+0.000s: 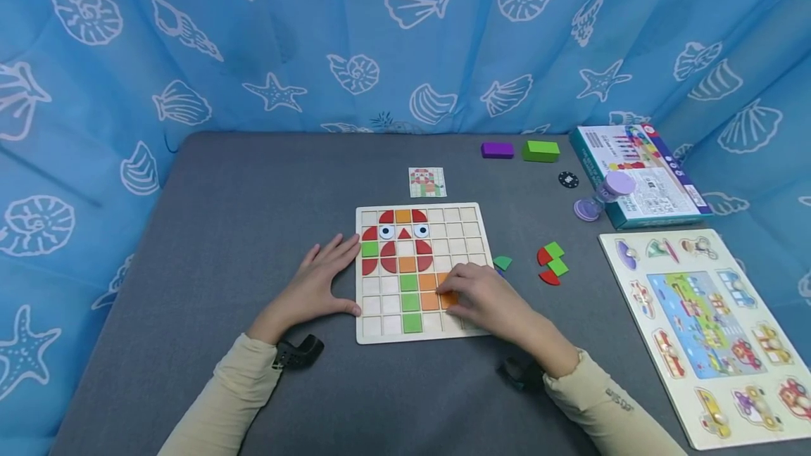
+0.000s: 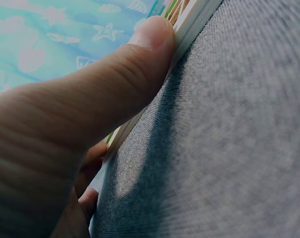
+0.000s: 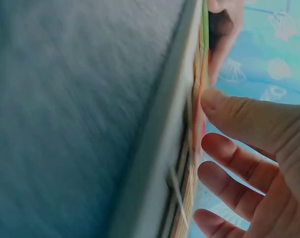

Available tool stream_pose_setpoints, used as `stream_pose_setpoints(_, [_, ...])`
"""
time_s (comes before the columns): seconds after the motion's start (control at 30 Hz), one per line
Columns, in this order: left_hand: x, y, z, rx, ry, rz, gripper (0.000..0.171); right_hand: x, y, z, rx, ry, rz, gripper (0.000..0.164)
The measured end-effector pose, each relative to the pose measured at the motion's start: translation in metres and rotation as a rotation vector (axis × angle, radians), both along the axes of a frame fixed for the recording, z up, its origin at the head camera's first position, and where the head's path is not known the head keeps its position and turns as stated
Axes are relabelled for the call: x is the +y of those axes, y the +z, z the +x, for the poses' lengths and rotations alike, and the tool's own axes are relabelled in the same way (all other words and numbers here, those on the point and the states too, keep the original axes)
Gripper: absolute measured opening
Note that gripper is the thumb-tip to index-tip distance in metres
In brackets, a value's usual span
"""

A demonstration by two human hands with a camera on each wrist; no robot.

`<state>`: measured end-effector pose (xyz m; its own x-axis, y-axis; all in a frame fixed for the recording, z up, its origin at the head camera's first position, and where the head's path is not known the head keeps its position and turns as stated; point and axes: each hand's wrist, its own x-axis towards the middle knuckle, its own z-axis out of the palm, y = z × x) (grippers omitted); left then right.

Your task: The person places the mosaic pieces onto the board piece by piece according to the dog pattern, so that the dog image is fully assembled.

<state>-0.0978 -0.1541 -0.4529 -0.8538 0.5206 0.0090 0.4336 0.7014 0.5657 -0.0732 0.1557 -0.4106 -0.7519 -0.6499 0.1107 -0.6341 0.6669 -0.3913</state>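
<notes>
A light wooden grid board (image 1: 456, 231) lies mid-table, filled partly with red, orange, green and white tiles and two eye tiles forming a figure. My left hand (image 1: 319, 283) rests at the board's left edge with fingers spread; its thumb (image 2: 150, 39) touches the side of the board. Over the lower right of the figure, my right hand (image 1: 491, 301) pinches an orange square tile (image 1: 448, 299) between thumb and fingertips at the board's surface. Beside that tile lie other orange tiles (image 1: 429, 300). In the right wrist view the right thumb (image 3: 214, 101) is at the tiles; the forefinger is mostly hidden.
A pattern card (image 1: 427, 182) lies behind the board. Loose red and green pieces (image 1: 553, 264) and a green piece (image 1: 503, 262) are to the right. Farther right are a picture puzzle board (image 1: 640, 259), a box (image 1: 659, 188), a purple-capped timer (image 1: 614, 187), a purple block (image 1: 497, 150) and a green block (image 1: 541, 151).
</notes>
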Motion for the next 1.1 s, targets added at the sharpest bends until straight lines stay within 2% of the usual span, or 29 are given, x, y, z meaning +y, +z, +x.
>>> stream_pose_setpoints(0.1, [0.0, 0.0, 0.0, -0.003, 0.001, -0.004, 0.108, 0.009, 0.006, -0.002, 0.001, -0.045, -0.024, 0.025])
stream_pose_setpoints(0.37, [0.0, -0.002, -0.001, -0.008, 0.007, -0.017, 0.108, 0.05, 0.019, -0.009, 0.014, -0.237, -0.083, 0.028])
stream_pose_setpoints(0.67, [-0.001, -0.003, -0.001, 0.005, 0.003, -0.015, 0.108, 0.076, 0.014, -0.014, 0.0, -0.367, -0.05, 0.028])
stream_pose_setpoints(0.8, [-0.001, -0.003, -0.001, 0.005, 0.005, -0.019, 0.108, 0.077, 0.008, -0.023, -0.016, -0.378, 0.032, 0.029])
stream_pose_setpoints(0.93, [0.001, -0.001, -0.001, -0.006, 0.008, -0.025, 0.107, 0.076, 0.001, -0.03, -0.031, -0.346, 0.115, 0.029])
stream_pose_setpoints(1.1, [0.001, -0.001, -0.001, -0.001, 0.007, -0.029, 0.108, 0.074, -0.003, -0.034, -0.067, -0.31, 0.154, 0.026])
